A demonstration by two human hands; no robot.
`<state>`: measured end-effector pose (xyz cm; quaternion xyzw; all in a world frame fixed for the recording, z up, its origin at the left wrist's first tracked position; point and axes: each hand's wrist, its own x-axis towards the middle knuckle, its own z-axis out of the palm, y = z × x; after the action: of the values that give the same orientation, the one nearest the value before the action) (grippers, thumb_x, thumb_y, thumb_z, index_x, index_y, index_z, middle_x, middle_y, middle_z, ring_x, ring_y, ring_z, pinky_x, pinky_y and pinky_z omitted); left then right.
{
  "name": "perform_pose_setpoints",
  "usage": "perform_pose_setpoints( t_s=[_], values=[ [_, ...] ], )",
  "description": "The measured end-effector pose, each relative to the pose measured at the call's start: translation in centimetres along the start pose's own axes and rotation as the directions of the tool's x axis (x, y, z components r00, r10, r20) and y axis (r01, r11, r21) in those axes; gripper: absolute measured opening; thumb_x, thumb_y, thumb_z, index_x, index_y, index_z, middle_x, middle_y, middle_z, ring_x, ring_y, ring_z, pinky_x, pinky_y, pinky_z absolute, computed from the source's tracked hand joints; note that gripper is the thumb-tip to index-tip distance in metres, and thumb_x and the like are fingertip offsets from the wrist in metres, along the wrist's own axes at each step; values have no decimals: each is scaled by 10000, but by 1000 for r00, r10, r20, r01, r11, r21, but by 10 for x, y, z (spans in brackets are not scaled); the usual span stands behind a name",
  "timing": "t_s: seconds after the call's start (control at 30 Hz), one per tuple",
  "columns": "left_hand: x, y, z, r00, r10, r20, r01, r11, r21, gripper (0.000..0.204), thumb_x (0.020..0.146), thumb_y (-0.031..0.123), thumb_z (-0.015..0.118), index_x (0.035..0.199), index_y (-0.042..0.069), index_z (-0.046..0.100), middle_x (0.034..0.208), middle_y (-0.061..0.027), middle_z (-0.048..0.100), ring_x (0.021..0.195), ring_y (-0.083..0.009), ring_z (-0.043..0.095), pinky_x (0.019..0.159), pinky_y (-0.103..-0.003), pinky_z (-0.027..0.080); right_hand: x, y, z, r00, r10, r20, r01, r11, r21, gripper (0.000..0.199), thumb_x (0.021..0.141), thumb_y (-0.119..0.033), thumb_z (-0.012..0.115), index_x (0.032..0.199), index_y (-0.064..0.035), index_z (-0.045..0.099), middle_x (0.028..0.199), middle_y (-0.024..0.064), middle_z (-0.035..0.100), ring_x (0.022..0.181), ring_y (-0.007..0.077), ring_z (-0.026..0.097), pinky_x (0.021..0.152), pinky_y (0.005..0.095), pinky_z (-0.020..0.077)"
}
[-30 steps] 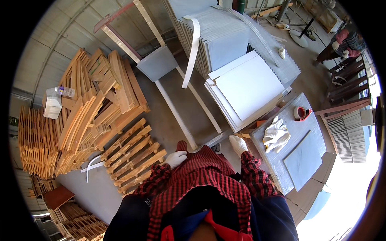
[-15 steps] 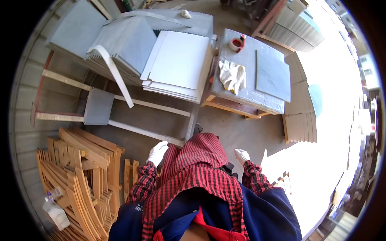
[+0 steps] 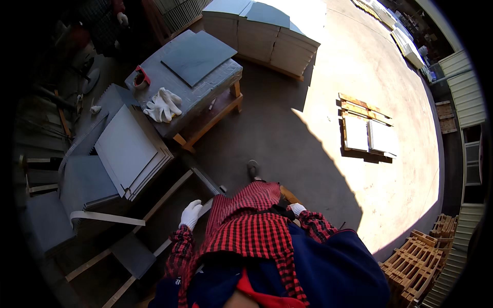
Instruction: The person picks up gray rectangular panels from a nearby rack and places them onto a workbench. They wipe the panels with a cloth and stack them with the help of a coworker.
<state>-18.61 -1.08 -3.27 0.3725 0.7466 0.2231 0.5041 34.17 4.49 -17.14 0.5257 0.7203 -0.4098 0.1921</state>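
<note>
My left hand (image 3: 191, 214), in a white glove, hangs loosely with its fingers stretched and holds nothing I can see. It is beside a pale rail (image 3: 206, 207) of the low frame; whether it touches the rail I cannot tell. My right hand (image 3: 297, 209), also gloved in white, is low by my right side, partly covered by the checked apron (image 3: 246, 231). Its fingers are mostly hidden. A brown, wood-coloured piece (image 3: 289, 194) shows just ahead of it, and I cannot see whether the hand meets it.
Ahead left, a wrapped table (image 3: 197, 82) bears a grey sheet (image 3: 191, 57), white gloves (image 3: 163, 105) and a red tape dispenser (image 3: 141, 78). White sheets (image 3: 126, 146) are stacked nearer. A tall sheet stack (image 3: 262, 38) stands beyond. Pallets (image 3: 421, 262) lie right; another person's gloved hand (image 3: 122, 19) shows far left.
My view has turned right, so the table and stacks have shifted left and the sunlit floor has come in. My right hand has come closer to my body; one shoe now shows ahead.
</note>
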Motion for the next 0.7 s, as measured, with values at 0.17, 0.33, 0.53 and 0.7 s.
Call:
perform_pose_setpoints(
  t_s=[0.17,0.33,0.53,0.7],
  values=[
    [20,44,-8,995,-7,-95,17,994,111,429,913,335,573,1239,67,649,1247,-145,659,1185,-311,600,1022,-372,455,39,-12,-62,996,-83,42,88,985,-148,346,834,-397,650,991,-93,706,969,147,721,901,367,692,792,434,555],
    [-3,32,33,986,-86,-144,94,994,54,451,920,360,529,1244,69,643,1258,-151,648,1197,-332,581,1043,-389,436,107,17,-138,883,-461,89,463,822,-331,302,880,-334,585,1010,-75,670,976,162,695,965,363,659,821,437,540],
    [-39,14,113,963,-189,-194,199,979,36,432,921,349,472,1207,77,646,1275,-156,626,1213,-340,559,1044,-426,420,203,38,-224,984,18,175,-11,999,-42,253,891,-274,593,983,-46,652,985,149,697,938,345,671,809,447,543],
    [-88,-15,184,892,-265,-366,276,961,-23,375,906,309,480,1150,100,673,1217,-166,648,1158,-354,590,990,-428,456,268,-51,-297,943,-221,247,307,864,-398,523,944,-464,463,1215,-64,663,1219,212,648,1179,378,594,1001,437,466]
  ],
)
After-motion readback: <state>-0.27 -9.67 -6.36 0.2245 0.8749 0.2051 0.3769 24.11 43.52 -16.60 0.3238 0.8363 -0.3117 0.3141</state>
